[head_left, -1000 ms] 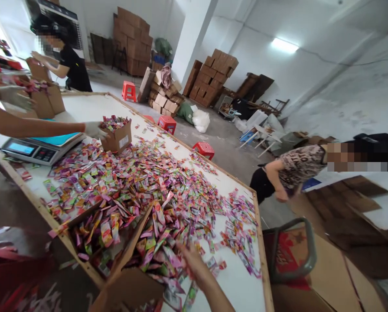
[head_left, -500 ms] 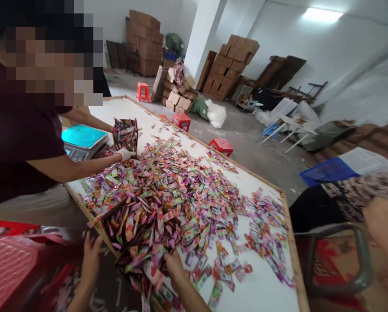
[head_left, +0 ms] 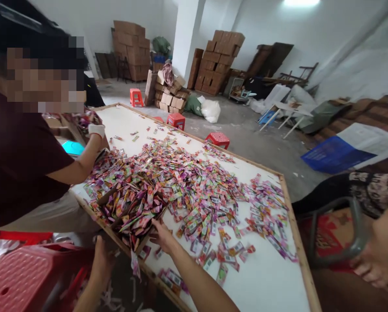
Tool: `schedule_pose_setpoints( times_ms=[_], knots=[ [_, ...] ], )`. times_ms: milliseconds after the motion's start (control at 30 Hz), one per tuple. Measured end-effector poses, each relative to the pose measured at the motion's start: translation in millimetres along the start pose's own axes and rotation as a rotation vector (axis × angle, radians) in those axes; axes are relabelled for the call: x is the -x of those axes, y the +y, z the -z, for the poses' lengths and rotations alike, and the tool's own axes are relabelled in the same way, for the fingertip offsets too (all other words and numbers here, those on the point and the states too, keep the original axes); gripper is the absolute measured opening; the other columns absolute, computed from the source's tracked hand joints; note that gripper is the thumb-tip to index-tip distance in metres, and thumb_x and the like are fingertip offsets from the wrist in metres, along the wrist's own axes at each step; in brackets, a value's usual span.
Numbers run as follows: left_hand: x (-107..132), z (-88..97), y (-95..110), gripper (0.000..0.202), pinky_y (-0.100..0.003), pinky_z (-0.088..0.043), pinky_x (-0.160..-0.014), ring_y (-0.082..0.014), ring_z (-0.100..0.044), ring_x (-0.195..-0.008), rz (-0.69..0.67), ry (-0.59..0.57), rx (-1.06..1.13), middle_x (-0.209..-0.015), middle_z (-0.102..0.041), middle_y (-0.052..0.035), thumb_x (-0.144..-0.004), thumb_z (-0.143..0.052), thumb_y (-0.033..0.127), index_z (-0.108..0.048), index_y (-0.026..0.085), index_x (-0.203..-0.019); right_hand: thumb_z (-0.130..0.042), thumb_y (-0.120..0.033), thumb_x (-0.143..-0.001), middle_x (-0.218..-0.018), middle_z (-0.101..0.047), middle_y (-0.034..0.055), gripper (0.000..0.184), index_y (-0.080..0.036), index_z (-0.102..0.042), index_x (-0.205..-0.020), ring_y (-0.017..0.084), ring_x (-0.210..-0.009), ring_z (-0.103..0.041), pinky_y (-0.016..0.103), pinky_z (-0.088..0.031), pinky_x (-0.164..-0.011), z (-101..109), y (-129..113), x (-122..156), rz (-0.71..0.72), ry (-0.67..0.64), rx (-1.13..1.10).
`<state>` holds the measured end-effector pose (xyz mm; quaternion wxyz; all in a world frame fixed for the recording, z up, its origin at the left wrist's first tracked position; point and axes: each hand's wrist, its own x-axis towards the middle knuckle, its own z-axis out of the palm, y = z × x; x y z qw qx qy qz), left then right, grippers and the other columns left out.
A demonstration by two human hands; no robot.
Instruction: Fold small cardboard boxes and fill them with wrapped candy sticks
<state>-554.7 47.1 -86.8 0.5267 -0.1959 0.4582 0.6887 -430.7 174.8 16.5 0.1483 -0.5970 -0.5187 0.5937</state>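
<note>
A low cardboard box (head_left: pixel 110 195) heaped with colourful small sachets (head_left: pixel 138 210) sits at the near edge of the table, one strip of sachets hanging over the edge. My right hand (head_left: pixel 162 236) is at the box's right side, fingers apart and touching or very close to its near corner. Below the wooden table edge, my left hand (head_left: pixel 103 258) is beside the near-left side of the box, apart from it, with nothing visible in it; its fingers are partly hidden. A large pile of loose sachets (head_left: pixel 197 190) spreads behind and right of the box.
A co-worker at left, in a white glove (head_left: pixel 96 130), tips another filled box beside a blue-topped scale (head_left: pixel 73 148). The white table (head_left: pixel 262 277) has a raised wooden rim. A red stool (head_left: pixel 21 273) stands at lower left; another person sits at right.
The sachet-filled box has shifted away from me, farther onto the table. My right hand has loosened at its corner. The co-worker has drawn their box back to the left, over the scale.
</note>
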Motion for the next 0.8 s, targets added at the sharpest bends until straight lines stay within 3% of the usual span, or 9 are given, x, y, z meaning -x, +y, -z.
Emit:
schedule_pose_setpoints(
  times_ms=[67, 100, 200, 267, 400, 500, 600, 700, 800],
  knots=[
    [38.9, 5.1, -22.7, 0.050, -0.040, -0.056, -0.065, -0.0261, -0.070, -0.077, 0.206, -0.195, 0.089, -0.095, -0.071, -0.0086, -0.088, -0.041, 0.065, -0.060, 0.023, -0.106, -0.062, -0.052, -0.081, -0.090, -0.065, -0.0001, 0.035, -0.022, -0.056, -0.100, 0.012, -0.068, -0.062, 0.027, -0.049, -0.066, 17.9, 10.2, 19.1, -0.030, -0.025, -0.094],
    [55.6, 4.3, -31.3, 0.042, -0.037, -0.055, -0.062, -0.0244, -0.069, -0.071, 0.235, -0.275, 0.076, -0.093, -0.071, -0.0093, -0.088, -0.049, 0.058, -0.062, 0.021, -0.104, -0.063, -0.052, -0.081, -0.091, -0.064, 0.0004, 0.036, -0.022, -0.056, -0.099, 0.012, -0.069, -0.063, 0.026, -0.049, -0.067, 28.5, 17.6, 29.7, -0.042, -0.029, -0.143],
    [87.2, -4.9, -41.0, 0.010, -0.023, -0.045, -0.048, -0.0119, -0.056, -0.048, 0.102, -0.342, -0.015, -0.072, -0.067, -0.0063, -0.080, -0.065, 0.022, -0.066, 0.012, -0.083, -0.068, -0.047, -0.079, -0.095, -0.066, 0.0035, 0.036, -0.019, -0.056, -0.100, 0.013, -0.069, -0.065, 0.027, -0.050, -0.071, 66.2, 47.0, 65.8, -0.060, -0.002, -0.231],
    [96.5, -8.5, -37.2, 0.004, -0.019, -0.036, -0.042, -0.0058, -0.042, -0.039, 0.002, -0.313, -0.012, -0.059, -0.057, -0.0008, -0.075, -0.062, 0.011, -0.065, 0.010, -0.072, -0.070, -0.044, -0.076, -0.096, -0.069, 0.0064, 0.038, -0.018, -0.057, -0.101, 0.015, -0.071, -0.067, 0.029, -0.051, -0.074, 97.8, 70.5, 94.0, -0.029, 0.055, -0.243],
    [114.6, -6.1, -32.0, 0.009, -0.020, -0.033, -0.042, -0.0075, -0.042, -0.041, -0.159, -0.295, -0.028, -0.052, -0.052, 0.0020, -0.071, -0.061, 0.017, -0.066, 0.010, -0.074, -0.075, -0.046, -0.065, -0.093, -0.072, 0.0075, 0.045, -0.019, -0.061, -0.098, 0.019, -0.077, -0.069, 0.033, -0.052, -0.080, 181.5, 127.0, 163.7, 0.106, 0.226, -0.318],
    [143.6, -20.6, -57.0, 0.021, -0.020, -0.032, -0.044, -0.0087, -0.044, -0.045, -0.308, -0.300, -0.103, -0.052, -0.056, 0.0026, -0.062, -0.067, 0.028, -0.066, 0.012, -0.077, -0.075, -0.047, -0.056, -0.091, -0.073, 0.0089, 0.045, -0.020, -0.064, -0.091, 0.021, -0.076, -0.070, 0.033, -0.053, -0.076, 259.3, 185.5, 230.1, 0.147, 0.420, -0.395],
    [197.7, -62.6, -128.7, 0.036, -0.021, -0.030, -0.045, -0.0091, -0.041, -0.045, -0.387, -0.455, -0.239, -0.050, -0.053, 0.0050, -0.052, -0.071, 0.041, -0.066, 0.015, -0.076, -0.073, -0.050, -0.052, -0.090, -0.074, 0.0107, 0.044, -0.023, -0.067, -0.085, 0.025, -0.078, -0.072, 0.035, -0.055, -0.074, 336.6, 261.1, 310.5, 0.144, 0.614, -0.539],
    [282.5, -106.5, -246.7, 0.035, -0.024, -0.029, -0.044, -0.0093, -0.039, -0.042, -0.339, -0.748, -0.453, -0.046, -0.050, 0.0044, -0.046, -0.074, 0.044, -0.065, 0.016, -0.065, -0.069, -0.053, -0.049, -0.089, -0.074, 0.0104, 0.040, -0.028, -0.066, -0.080, 0.029, -0.088, -0.072, 0.039, -0.057, -0.082, 397.3, 342.2, 399.1, 0.182, 0.787, -0.717],
    [378.1, -124.7, -373.3, 0.038, -0.027, -0.027, -0.041, -0.0115, -0.038, -0.036, -0.231, -1.078, -0.691, -0.044, -0.052, 0.0017, -0.046, -0.074, 0.053, -0.062, 0.019, -0.058, -0.066, -0.062, -0.049, -0.089, -0.072, 0.0093, 0.037, -0.036, -0.062, -0.075, 0.033, -0.093, -0.071, 0.047, -0.059, -0.077, 434.4, 411.3, 478.5, 0.172, 0.924, -0.732]
  ],
)
